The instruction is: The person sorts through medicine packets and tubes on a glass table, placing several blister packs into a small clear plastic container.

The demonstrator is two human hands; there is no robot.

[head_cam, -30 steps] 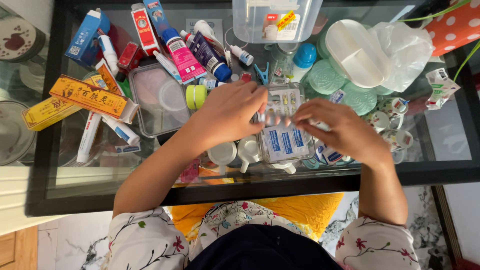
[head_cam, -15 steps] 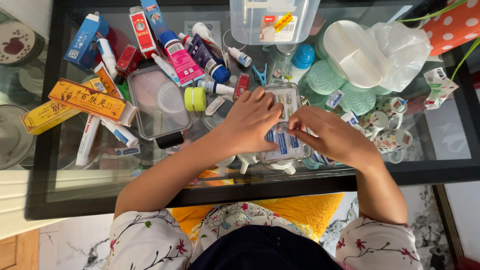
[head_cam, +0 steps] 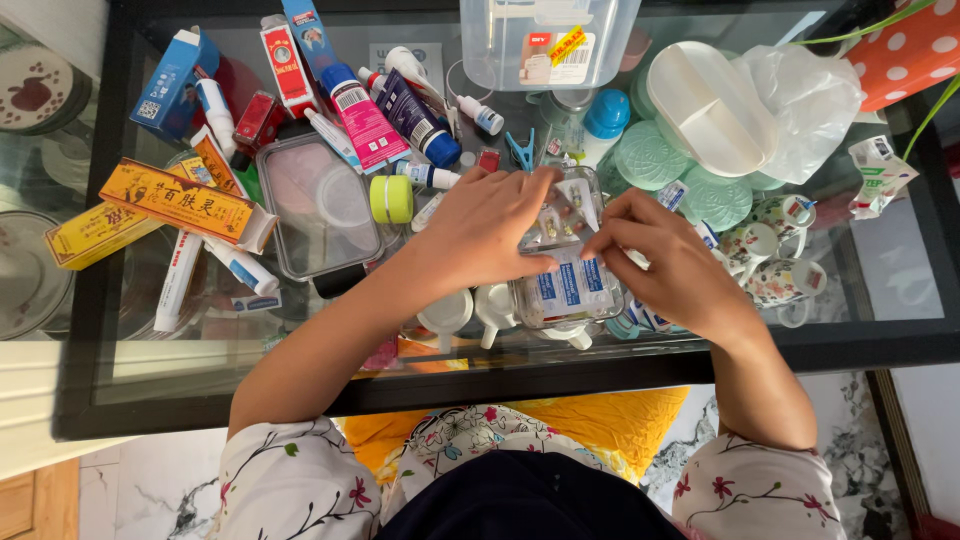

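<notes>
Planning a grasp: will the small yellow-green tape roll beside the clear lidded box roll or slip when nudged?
The small yellow-green tape roll seems to lie flat, so it probably slides rather than rolls. The glass tabletop looks slick. Likely light.

free: bare glass table far right | blocked: tubes left, container ahead

We take the clear lidded box on the glass worktop as our landmark. Just right of it stands a yellow-green tape roll. To its left lies a long orange carton, with a white tube below that. Above it we see a pink tube and a blue carton. Far right sit green lids and patterned cups.
</notes>
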